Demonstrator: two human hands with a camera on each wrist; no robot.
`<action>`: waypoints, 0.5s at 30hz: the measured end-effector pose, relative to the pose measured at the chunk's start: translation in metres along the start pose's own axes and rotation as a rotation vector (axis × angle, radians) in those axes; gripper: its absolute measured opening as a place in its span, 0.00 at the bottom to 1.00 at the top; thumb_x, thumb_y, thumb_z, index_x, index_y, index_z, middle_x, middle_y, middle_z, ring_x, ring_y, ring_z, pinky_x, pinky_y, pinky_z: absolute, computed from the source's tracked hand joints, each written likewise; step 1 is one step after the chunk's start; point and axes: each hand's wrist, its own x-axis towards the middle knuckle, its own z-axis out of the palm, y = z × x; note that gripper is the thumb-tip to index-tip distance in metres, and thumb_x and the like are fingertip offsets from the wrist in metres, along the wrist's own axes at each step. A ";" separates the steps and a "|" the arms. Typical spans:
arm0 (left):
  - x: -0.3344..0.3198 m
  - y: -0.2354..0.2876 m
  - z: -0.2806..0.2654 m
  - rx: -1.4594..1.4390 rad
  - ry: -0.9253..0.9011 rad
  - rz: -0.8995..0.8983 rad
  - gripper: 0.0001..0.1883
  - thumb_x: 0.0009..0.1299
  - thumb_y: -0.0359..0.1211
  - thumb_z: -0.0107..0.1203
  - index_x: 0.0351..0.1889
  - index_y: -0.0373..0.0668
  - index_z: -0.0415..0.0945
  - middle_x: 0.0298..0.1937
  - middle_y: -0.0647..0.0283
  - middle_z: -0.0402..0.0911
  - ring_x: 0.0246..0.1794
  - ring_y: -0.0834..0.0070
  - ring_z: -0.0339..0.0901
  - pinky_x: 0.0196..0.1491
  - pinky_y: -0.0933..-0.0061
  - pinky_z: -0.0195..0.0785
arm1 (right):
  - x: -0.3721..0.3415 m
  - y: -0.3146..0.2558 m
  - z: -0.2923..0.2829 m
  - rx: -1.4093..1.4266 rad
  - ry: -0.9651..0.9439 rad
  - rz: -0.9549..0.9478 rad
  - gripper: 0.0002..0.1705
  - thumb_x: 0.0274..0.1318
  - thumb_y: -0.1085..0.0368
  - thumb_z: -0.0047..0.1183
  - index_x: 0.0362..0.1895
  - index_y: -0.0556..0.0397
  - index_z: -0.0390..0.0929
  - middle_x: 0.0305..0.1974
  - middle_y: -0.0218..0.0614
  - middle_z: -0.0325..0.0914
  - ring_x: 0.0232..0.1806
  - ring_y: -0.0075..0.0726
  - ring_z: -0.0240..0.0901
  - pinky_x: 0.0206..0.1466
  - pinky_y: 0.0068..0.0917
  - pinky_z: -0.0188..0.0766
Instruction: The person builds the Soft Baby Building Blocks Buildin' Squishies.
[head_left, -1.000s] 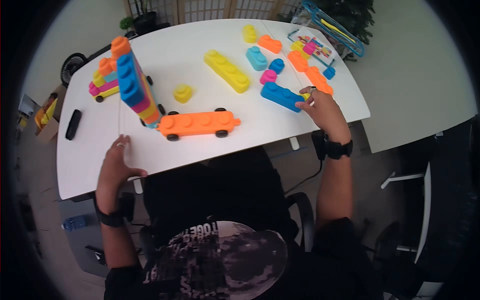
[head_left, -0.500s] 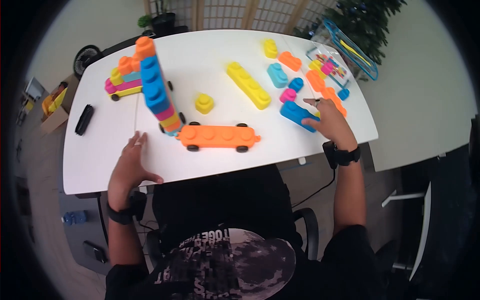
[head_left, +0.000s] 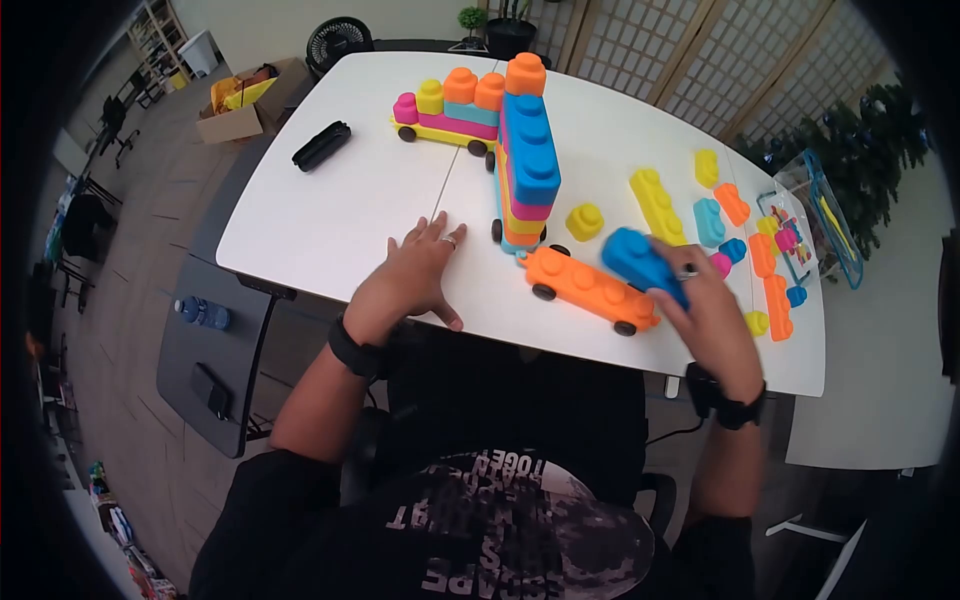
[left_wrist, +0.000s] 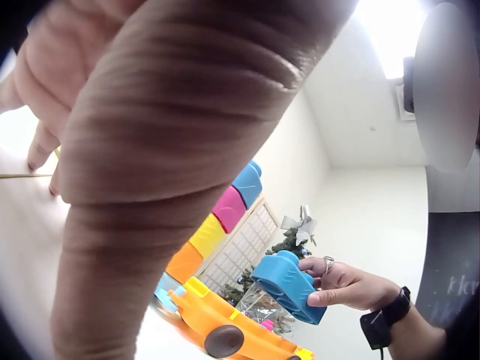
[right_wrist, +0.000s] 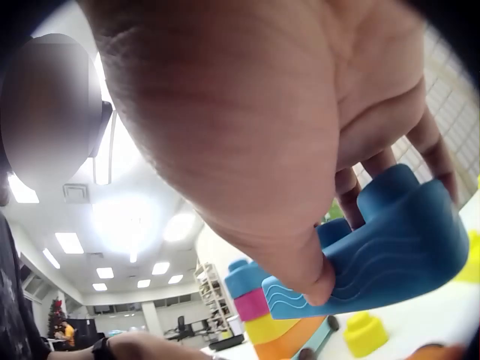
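My right hand [head_left: 715, 325] grips a long blue building block [head_left: 640, 262] between thumb and fingers. The left wrist view shows that blue block [left_wrist: 289, 285] raised above an orange wheeled base [left_wrist: 232, 322], studs up. In the head view it overlaps the right half of the orange base [head_left: 575, 283]. That base is joined to a tall stacked wagon [head_left: 528, 150] of blue, pink, yellow and orange blocks. My left hand [head_left: 410, 275] rests on the table near the front edge, fingers spread and holding nothing.
A lower wagon [head_left: 445, 130] with pink, yellow and orange blocks stands behind the tall stack. A yellow block [head_left: 585, 222] sits beyond the orange base. Several loose blocks, including a long yellow one [head_left: 655, 205], lie on the right. A black case [head_left: 322, 146] lies far left.
My right hand has lifted the long blue block off the table and carried it left, over the orange base. The head view has turned left. My left hand stays on the table.
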 end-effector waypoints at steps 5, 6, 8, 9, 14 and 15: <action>0.001 -0.002 -0.002 -0.019 -0.032 0.006 0.82 0.33 0.47 0.90 0.89 0.51 0.48 0.91 0.52 0.41 0.91 0.50 0.36 0.84 0.27 0.39 | 0.019 -0.022 0.035 -0.087 -0.089 -0.109 0.31 0.67 0.63 0.63 0.74 0.44 0.76 0.55 0.43 0.78 0.54 0.51 0.78 0.58 0.45 0.78; 0.001 -0.003 -0.001 -0.025 -0.031 0.007 0.82 0.33 0.48 0.90 0.89 0.51 0.48 0.91 0.53 0.41 0.91 0.50 0.36 0.84 0.26 0.38 | 0.020 -0.023 0.040 -0.063 -0.091 -0.088 0.31 0.67 0.63 0.63 0.74 0.44 0.76 0.54 0.43 0.78 0.54 0.51 0.78 0.58 0.44 0.78; 0.002 -0.006 0.001 -0.027 -0.016 0.015 0.82 0.33 0.48 0.90 0.89 0.53 0.48 0.91 0.51 0.42 0.91 0.48 0.36 0.84 0.27 0.39 | 0.019 -0.024 0.048 -0.013 -0.095 -0.040 0.32 0.66 0.62 0.64 0.73 0.43 0.76 0.54 0.42 0.79 0.53 0.51 0.78 0.58 0.42 0.79; 0.003 -0.006 0.003 -0.027 -0.011 0.023 0.82 0.33 0.49 0.90 0.89 0.55 0.49 0.91 0.50 0.42 0.91 0.48 0.37 0.84 0.27 0.40 | 0.017 -0.022 0.051 -0.042 -0.060 -0.085 0.33 0.64 0.62 0.66 0.74 0.42 0.76 0.53 0.42 0.79 0.53 0.51 0.79 0.58 0.42 0.79; 0.012 -0.010 0.005 0.069 -0.007 0.134 0.80 0.32 0.53 0.89 0.88 0.60 0.54 0.89 0.42 0.44 0.88 0.34 0.42 0.84 0.31 0.44 | 0.013 -0.014 0.059 -0.040 0.038 -0.160 0.35 0.61 0.64 0.66 0.74 0.38 0.77 0.53 0.40 0.80 0.53 0.51 0.79 0.57 0.43 0.79; 0.014 -0.010 0.007 0.092 -0.021 0.153 0.80 0.32 0.54 0.89 0.88 0.60 0.54 0.89 0.41 0.44 0.88 0.34 0.42 0.85 0.35 0.45 | 0.011 -0.010 0.064 -0.042 0.031 -0.147 0.35 0.61 0.63 0.66 0.74 0.38 0.77 0.55 0.41 0.79 0.53 0.51 0.79 0.58 0.42 0.79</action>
